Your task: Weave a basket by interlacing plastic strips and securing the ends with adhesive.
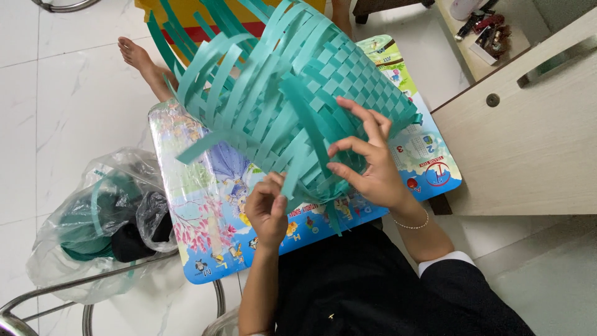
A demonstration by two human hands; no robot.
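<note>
A half-woven teal basket of flat plastic strips (292, 93) lies tilted on its side across a small low counter with a colourful cartoon-printed top (205, 249), its woven base toward the right and its loose strip ends fanning up and to the left. The person's left hand (267, 208) sits just below the basket's near edge, thumb and fingers pinched shut on a single loose teal strip (297, 165) that runs up from the hand into the weave. The right hand (367, 165) is to the right of it, pressed against the basket's woven wall; its fingers are spread and partly curled, with the fingertips touching the strips, though they close around nothing that can be made out. A thin bead bracelet (411, 224) circles the right wrist. Left of the counter, on the white tiled floor (74, 93), rests a clear plastic bag holding dark and teal material (99, 218). A bare foot (140, 59) shows beyond the counter, behind the basket. A pale wooden cabinet (528, 130) stands to the right.
</note>
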